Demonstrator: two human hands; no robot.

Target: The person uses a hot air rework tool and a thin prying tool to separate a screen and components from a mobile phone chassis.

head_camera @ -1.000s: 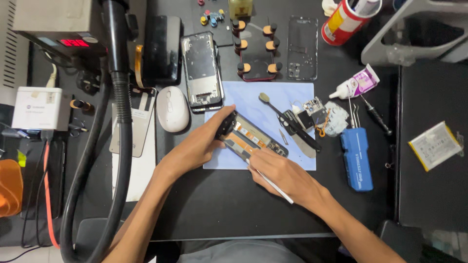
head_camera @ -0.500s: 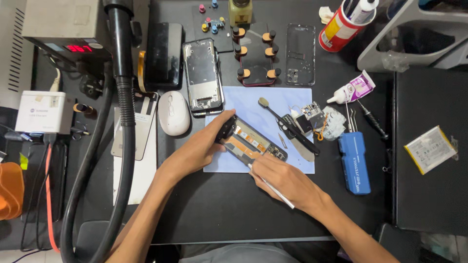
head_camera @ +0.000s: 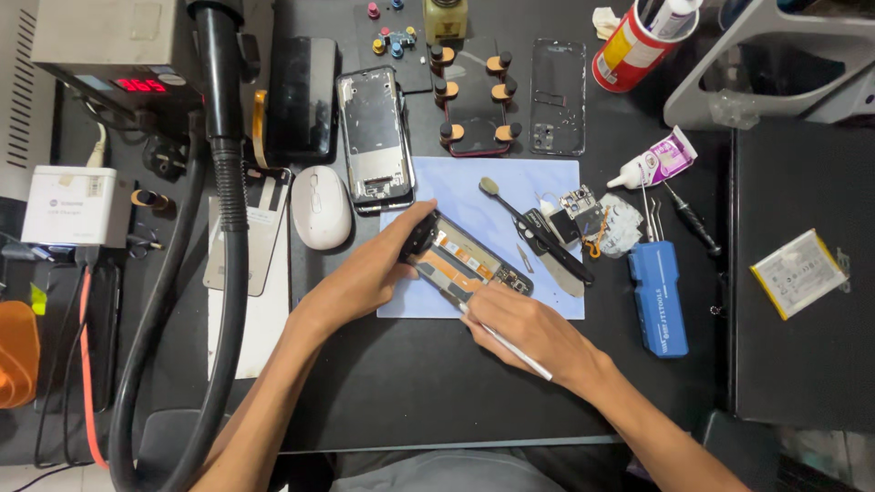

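An opened phone body (head_camera: 467,261) lies tilted on a pale blue work mat (head_camera: 474,187), its inner parts facing up. My left hand (head_camera: 365,273) grips its upper left end between thumb and fingers. My right hand (head_camera: 524,328) rests on the mat's lower edge and holds a thin white-handled tool (head_camera: 510,346) like a pen, its tip at the phone's lower right end. A black brush (head_camera: 538,232) and small loose phone parts (head_camera: 592,219) lie on the mat's right side.
A white mouse (head_camera: 319,208), a bare phone frame (head_camera: 374,137), a clear back cover (head_camera: 558,96) and a clamp jig (head_camera: 472,91) lie behind. A thick black hose (head_camera: 228,228) runs down the left. A blue tool case (head_camera: 658,296), glue tube (head_camera: 656,162), red can (head_camera: 633,41) and battery (head_camera: 797,271) sit right.
The view has shifted slightly. Both hands stay on the phone, with the right hand's tool moved only a little along its lower end.
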